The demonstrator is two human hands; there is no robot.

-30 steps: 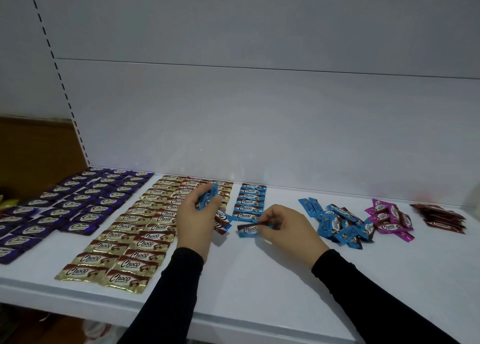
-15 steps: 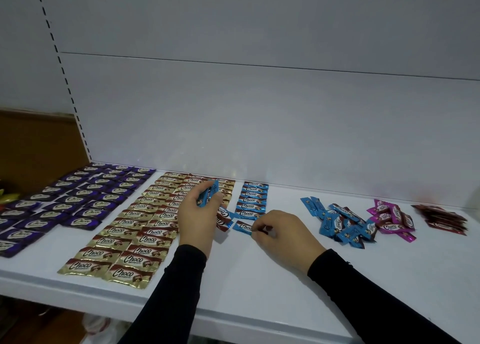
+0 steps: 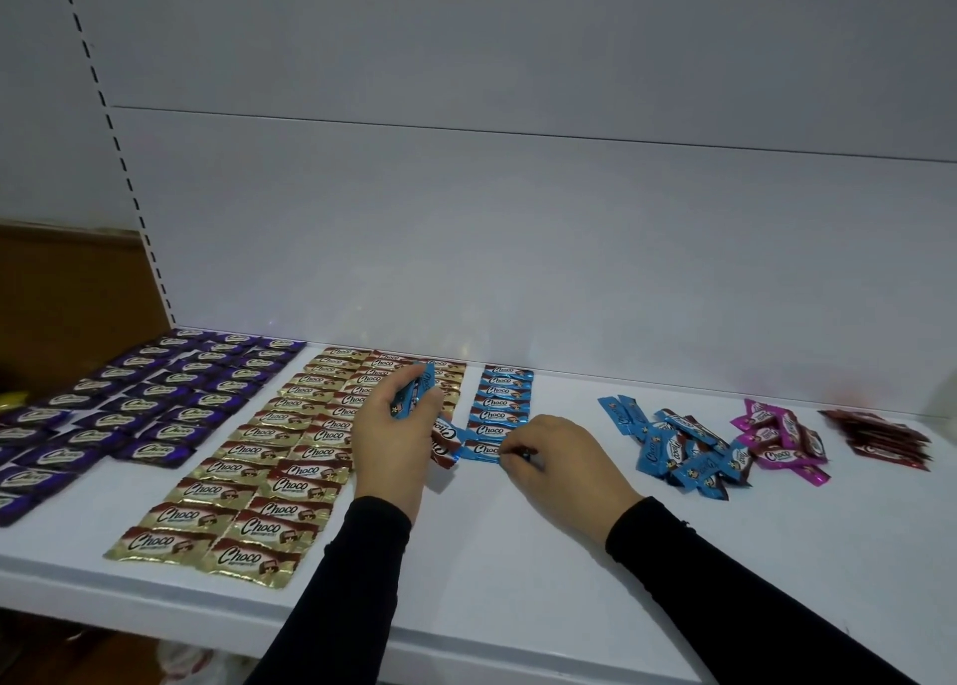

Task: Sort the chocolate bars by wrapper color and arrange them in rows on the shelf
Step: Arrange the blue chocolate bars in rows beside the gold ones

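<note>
Right hand (image 3: 556,456) pinches blue bar (image 3: 481,450); left hand (image 3: 393,436) grips blue bars (image 3: 417,389).

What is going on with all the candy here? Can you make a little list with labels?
left hand: holds a bunch of blue bars
right hand: pinches the nearest bar of the blue row
purple rows: far left, sorted
gold rows: beside the purple, sorted
blue pile: loose, unsorted
pink pile: loose, right of the blue pile
dark red pile: far right
shelf: white
</note>
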